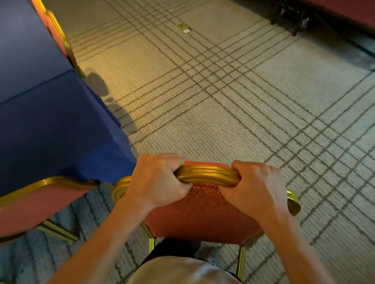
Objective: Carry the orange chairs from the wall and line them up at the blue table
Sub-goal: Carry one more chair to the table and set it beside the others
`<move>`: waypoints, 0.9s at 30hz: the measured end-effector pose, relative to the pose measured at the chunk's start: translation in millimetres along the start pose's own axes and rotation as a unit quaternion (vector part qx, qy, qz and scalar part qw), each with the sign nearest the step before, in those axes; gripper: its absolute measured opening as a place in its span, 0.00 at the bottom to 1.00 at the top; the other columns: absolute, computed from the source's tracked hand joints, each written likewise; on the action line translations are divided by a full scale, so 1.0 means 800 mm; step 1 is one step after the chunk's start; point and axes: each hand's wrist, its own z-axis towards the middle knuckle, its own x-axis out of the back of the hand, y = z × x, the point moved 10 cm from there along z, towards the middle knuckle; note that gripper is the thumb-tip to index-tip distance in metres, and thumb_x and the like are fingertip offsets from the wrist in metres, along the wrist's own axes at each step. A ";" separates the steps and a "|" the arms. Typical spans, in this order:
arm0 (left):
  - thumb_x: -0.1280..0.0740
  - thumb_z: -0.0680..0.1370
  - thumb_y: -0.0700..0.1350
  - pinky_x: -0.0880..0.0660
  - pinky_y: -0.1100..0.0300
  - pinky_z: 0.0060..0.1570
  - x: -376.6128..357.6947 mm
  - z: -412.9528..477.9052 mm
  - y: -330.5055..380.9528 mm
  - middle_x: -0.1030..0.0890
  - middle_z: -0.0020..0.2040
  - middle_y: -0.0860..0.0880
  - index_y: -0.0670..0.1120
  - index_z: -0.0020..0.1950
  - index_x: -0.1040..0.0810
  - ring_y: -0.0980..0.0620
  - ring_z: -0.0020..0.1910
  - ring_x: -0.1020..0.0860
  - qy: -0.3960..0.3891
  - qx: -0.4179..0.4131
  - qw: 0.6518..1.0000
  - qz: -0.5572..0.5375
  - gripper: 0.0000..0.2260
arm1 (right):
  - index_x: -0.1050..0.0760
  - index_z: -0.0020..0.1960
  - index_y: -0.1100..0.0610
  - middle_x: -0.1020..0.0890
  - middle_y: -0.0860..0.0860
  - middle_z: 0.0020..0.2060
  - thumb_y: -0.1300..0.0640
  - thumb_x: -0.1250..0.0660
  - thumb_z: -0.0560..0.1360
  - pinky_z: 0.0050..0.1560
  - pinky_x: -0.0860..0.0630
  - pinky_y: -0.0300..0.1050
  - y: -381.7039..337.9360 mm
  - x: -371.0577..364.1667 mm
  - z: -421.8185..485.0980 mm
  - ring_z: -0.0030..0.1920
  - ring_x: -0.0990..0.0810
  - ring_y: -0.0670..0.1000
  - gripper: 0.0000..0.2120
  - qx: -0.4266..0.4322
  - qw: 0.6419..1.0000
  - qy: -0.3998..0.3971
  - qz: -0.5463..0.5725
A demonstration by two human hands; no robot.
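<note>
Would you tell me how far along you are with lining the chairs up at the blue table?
Done: three chairs stand against the blue table: two far chairs and a near chair. In hand: the left hand and right hand grip the top rail of a fourth chair by the table's corner. Left: setting it in line; the wall is out of view.

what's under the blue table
Orange chairs are pushed in along its edge: a near chair, a middle chair and a far chair. Only their gold-framed backs show; the blue tablecloth hides their seats, the table legs and anything beneath.
</note>
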 end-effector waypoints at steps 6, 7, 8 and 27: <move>0.25 0.66 0.49 0.40 0.62 0.25 -0.042 0.096 -0.075 0.36 0.25 0.58 0.54 0.28 0.38 0.57 0.24 0.34 -0.010 0.038 0.999 -0.018 0.20 | 0.36 0.30 0.46 0.35 0.43 0.23 0.38 0.33 0.66 0.31 0.39 0.41 0.027 -0.055 0.120 0.24 0.31 0.48 0.17 0.014 0.999 -0.033 -0.011; 0.25 0.65 0.48 0.41 0.63 0.25 -0.052 0.121 -0.091 0.36 0.26 0.58 0.56 0.28 0.39 0.57 0.25 0.34 -0.011 0.037 0.999 -0.021 0.21 | 0.36 0.30 0.47 0.36 0.42 0.22 0.39 0.32 0.66 0.31 0.39 0.40 0.035 -0.066 0.149 0.24 0.32 0.48 0.17 0.015 0.999 -0.034 -0.018; 0.25 0.65 0.48 0.41 0.64 0.26 -0.057 0.138 -0.099 0.37 0.26 0.58 0.58 0.29 0.41 0.58 0.25 0.33 -0.011 0.033 0.999 -0.022 0.22 | 0.37 0.30 0.47 0.37 0.42 0.22 0.39 0.32 0.66 0.30 0.40 0.39 0.039 -0.070 0.167 0.24 0.34 0.47 0.18 0.016 0.999 -0.034 -0.020; 0.27 0.67 0.50 0.36 0.60 0.26 -0.073 0.483 -0.279 0.38 0.25 0.59 0.57 0.28 0.41 0.58 0.25 0.35 0.008 0.017 0.999 -0.033 0.22 | 0.36 0.29 0.47 0.37 0.42 0.22 0.40 0.31 0.65 0.30 0.41 0.40 0.087 -0.121 0.547 0.24 0.35 0.47 0.17 0.002 0.998 -0.030 -0.051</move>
